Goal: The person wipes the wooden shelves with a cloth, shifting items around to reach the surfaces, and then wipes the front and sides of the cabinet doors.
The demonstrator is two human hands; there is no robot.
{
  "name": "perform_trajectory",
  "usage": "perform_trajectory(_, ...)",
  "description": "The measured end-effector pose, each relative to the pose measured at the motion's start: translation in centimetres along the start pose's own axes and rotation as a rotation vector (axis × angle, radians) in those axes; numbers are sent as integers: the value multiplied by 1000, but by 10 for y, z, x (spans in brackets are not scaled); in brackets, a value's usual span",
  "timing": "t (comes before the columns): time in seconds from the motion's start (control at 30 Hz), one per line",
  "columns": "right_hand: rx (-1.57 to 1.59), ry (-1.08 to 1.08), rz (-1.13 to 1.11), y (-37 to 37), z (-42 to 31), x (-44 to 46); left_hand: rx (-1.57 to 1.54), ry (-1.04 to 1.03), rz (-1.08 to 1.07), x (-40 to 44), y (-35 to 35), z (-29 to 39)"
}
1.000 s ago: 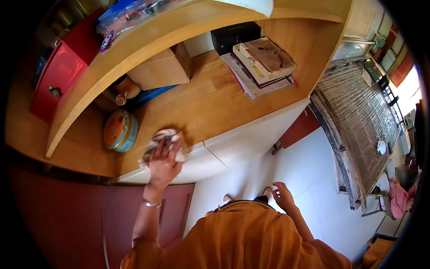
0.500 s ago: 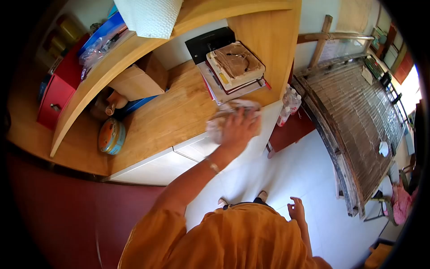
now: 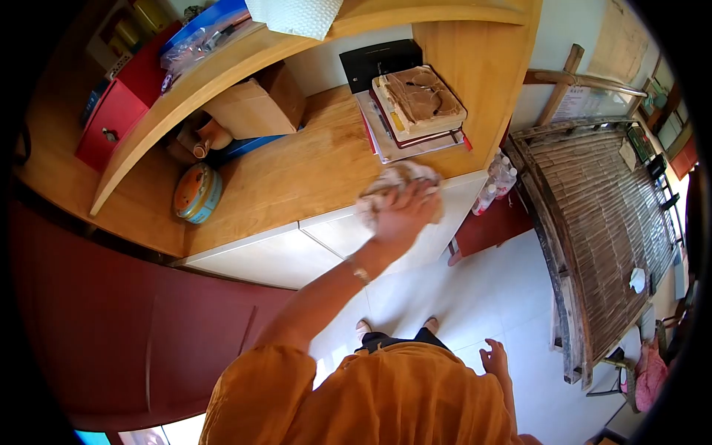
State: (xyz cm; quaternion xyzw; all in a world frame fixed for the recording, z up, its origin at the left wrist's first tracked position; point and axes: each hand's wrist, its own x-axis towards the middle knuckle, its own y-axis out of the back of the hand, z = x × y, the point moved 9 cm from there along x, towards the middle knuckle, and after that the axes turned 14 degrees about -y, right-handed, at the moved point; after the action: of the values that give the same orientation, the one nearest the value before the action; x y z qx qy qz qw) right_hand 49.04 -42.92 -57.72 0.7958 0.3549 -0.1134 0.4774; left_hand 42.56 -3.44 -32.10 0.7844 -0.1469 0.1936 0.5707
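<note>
My left hand [image 3: 404, 213] lies over a crumpled, pale brown-and-white cloth [image 3: 393, 182] at the front edge of the wooden shelf top [image 3: 311, 167]. Its fingers press on the cloth and look slightly blurred. Just behind the cloth sits a stack of worn books [image 3: 419, 111], with a pair of glasses [image 3: 436, 93] lying on top. My right hand [image 3: 495, 357] hangs low at my side over the floor, fingers loosely bent and apart, touching nothing.
On the shelf are a cardboard box [image 3: 256, 104], a round tin [image 3: 198, 193] and a black flat object [image 3: 371, 63]. A red drawer box [image 3: 111, 122] stands left. Plastic bottles [image 3: 495, 185] and a bamboo-slat bed frame [image 3: 593, 200] stand right.
The view has shifted, so the shelf and bed sit further right. My left hand and the cloth stay by the shelf's front edge, blurred in both frames. My right hand still hangs.
</note>
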Motion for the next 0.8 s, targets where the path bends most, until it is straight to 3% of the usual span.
perform_trajectory(0.17, -17, 59, -107, -23, -49, 11, 97, 84, -117, -92, 49, -47)
perform_trajectory(0.27, -3, 68, -141, -40, -73, 12, 3, 133, -152, -117, 65, -62)
perform_trajectory(0.67, -30, -15, -156, -74, -35, -13, -109, 86, -32, -27, 23, -37)
perform_trajectory(0.8, -50, -16, -139, -69, -31, -2, -158, 85, -74, -43, 27, -46)
